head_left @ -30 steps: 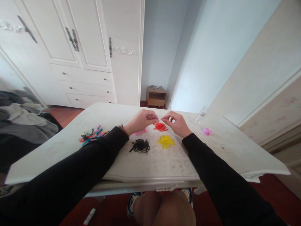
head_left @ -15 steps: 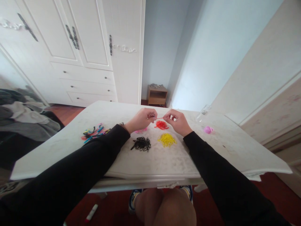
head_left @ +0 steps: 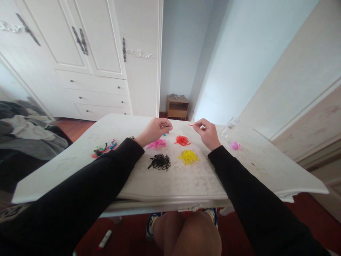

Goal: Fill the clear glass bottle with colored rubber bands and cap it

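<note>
Head view: right hand (head_left: 208,132) pinches red band (head_left: 190,124); curled left hand (head_left: 157,128), contents unclear, half-screens blue bits (head_left: 164,134).

free: tabletop (head_left: 173,183) between left sleeve (head_left: 106,177) and right sleeve (head_left: 239,185) | blocking beyond: black pile (head_left: 160,162), yellow pile (head_left: 189,157)

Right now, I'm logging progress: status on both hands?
Right hand pinching a red band. Left hand curled, contents unclear. Red pile nearby, apparently not in the way.

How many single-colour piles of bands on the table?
4: black pile front left, yellow pile front right, red pile behind yellow, pink pile behind black; left hand may hide another.
</note>
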Motion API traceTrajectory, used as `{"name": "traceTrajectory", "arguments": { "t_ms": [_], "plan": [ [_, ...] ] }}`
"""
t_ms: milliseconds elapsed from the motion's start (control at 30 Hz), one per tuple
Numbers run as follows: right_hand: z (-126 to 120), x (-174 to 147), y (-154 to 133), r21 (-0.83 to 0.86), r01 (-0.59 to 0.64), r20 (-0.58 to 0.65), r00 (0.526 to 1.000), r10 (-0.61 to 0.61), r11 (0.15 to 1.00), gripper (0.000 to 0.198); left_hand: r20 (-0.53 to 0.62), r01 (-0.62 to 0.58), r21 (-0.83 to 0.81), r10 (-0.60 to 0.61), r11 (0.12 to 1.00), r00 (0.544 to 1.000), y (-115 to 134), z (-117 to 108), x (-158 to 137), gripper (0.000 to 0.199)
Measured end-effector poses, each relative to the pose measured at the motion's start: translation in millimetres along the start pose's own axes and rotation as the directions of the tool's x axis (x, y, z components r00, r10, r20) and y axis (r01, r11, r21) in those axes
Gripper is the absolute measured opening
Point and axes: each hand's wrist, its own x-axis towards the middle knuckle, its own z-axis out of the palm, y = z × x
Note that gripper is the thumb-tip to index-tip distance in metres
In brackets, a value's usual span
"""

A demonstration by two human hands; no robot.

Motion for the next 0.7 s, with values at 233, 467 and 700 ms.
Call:
{"name": "traceTrajectory", "arguments": {
  "t_ms": [233,467,700],
  "plan": [
    [-1,1,15,-0.129,0.042,0.193,0.981,-0.017,0.991,0.011,-0.056,0.06,-0.142,-0.068,0.988,0.996,-1,-5,-1,0.037],
    [-1,1,19,-0.207,0.011,0.223,0.974,0.037,0.978,0.019,0.026,0.102,-0.219,-0.098,0.97,0.995,-1,-1,0,0.046],
    [1,-1,15,-0.207,0.0,0.299,0.952,0.063,0.978,0.023,0.042,0.059,-0.185,-0.052,0.981,0.998,-3,2,-2,0.038]
  ]
}}
